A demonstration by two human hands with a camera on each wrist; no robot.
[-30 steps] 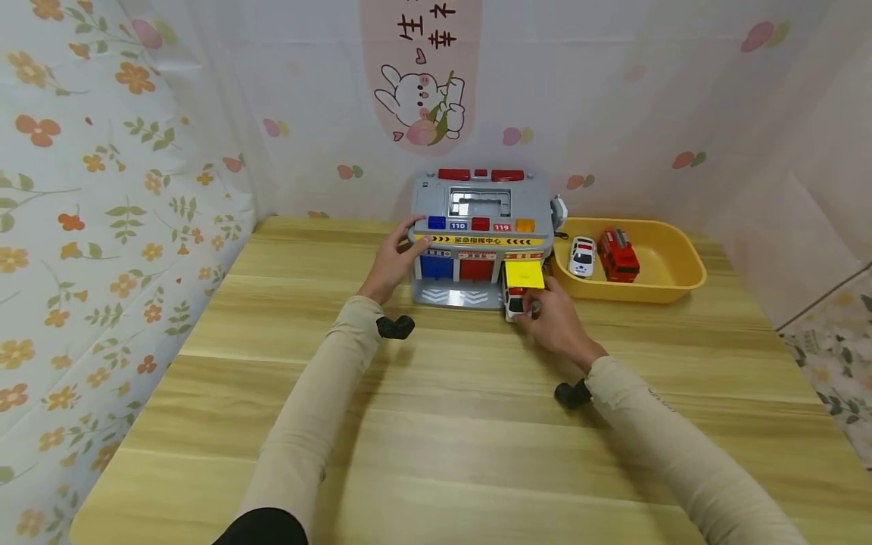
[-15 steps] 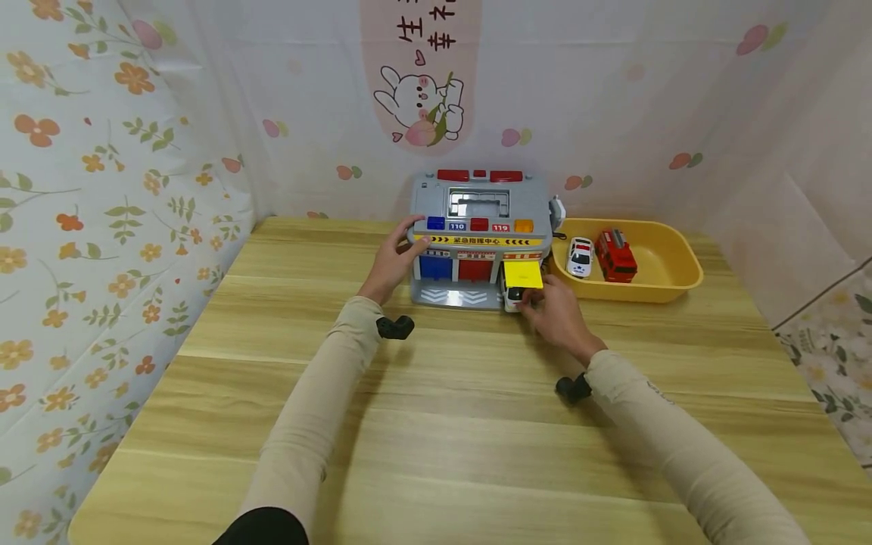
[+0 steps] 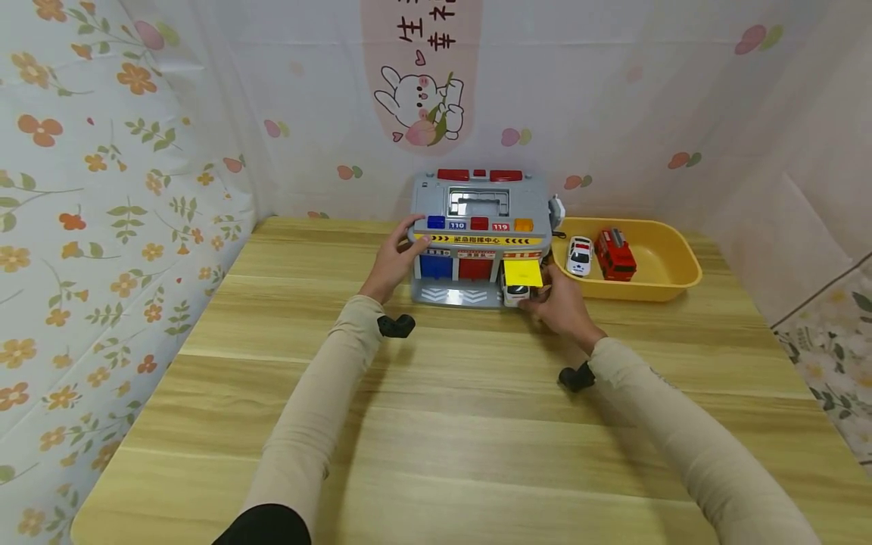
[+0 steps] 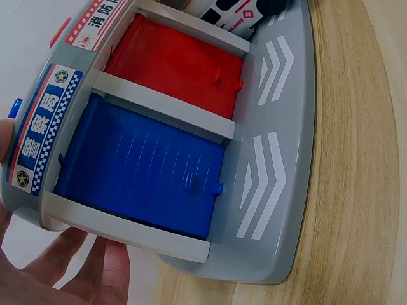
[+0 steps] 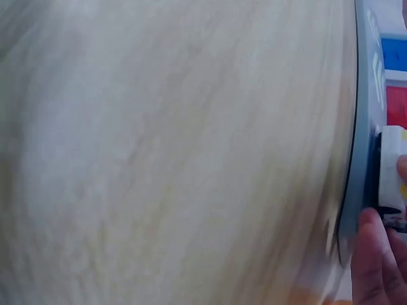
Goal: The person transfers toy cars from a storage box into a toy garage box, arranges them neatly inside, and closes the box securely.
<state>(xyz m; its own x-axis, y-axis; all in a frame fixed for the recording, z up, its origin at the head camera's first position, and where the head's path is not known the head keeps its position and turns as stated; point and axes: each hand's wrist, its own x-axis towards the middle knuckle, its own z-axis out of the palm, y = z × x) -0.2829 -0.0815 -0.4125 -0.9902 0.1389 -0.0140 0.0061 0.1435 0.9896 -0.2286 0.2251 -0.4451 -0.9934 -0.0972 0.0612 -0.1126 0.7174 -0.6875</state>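
A grey toy garage (image 3: 480,208) with blue and red doors stands against the backdrop. My left hand (image 3: 393,261) grips its left front corner, thumb on the front edge and the other fingers around the side in the left wrist view. The yellow door (image 3: 523,273) is raised at the right bay. Under it sits a white toy ambulance (image 3: 515,294), mostly inside, its front end showing. My right hand (image 3: 562,303) holds the ambulance's front end at the right corner. In the right wrist view, fingers (image 5: 370,254) lie beside the white ambulance, partly cut off by the frame.
Right of the garage, a yellow bin (image 3: 671,257) holds a white toy police car (image 3: 580,256) and a red toy fire truck (image 3: 616,256). The wooden table (image 3: 436,424) extends toward me. A floral curtain (image 3: 123,227) hangs at the left.
The ambulance has moved back, deeper into the right bay under the yellow door. My right hand has followed it forward. The left hand stays at the garage corner.
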